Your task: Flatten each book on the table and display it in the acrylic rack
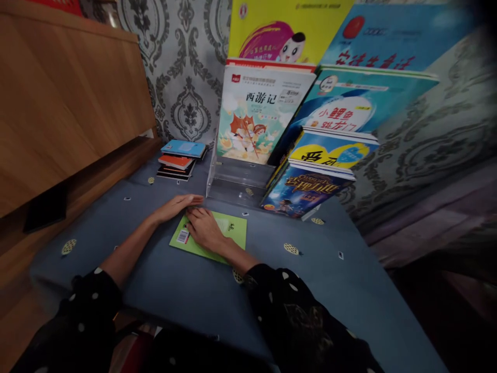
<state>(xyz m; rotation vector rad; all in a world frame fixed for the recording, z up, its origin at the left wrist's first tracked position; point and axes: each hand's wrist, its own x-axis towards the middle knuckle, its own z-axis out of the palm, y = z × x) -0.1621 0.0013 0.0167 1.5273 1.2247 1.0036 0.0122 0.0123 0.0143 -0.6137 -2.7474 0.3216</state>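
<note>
A thin green booklet (229, 231) lies flat on the blue cloth of the table (163, 274), back cover up with a barcode sticker at its near left corner. My right hand (204, 228) rests on top of the booklet, fingers bent and pressing down on it. My left hand (176, 205) lies flat with its fingers stretched out, fingertips at the booklet's far left edge. Just behind the booklet stands a clear acrylic book stand (236, 181), and both hands are a little in front of its base.
Several children's books fill the stand, among them an illustrated one (258, 116) and a dark blue one (303, 194) at the low right. A small stack of notebooks (179, 160) lies at the back left. A wooden cabinet (62, 98) borders the left; patterned wallpaper is behind.
</note>
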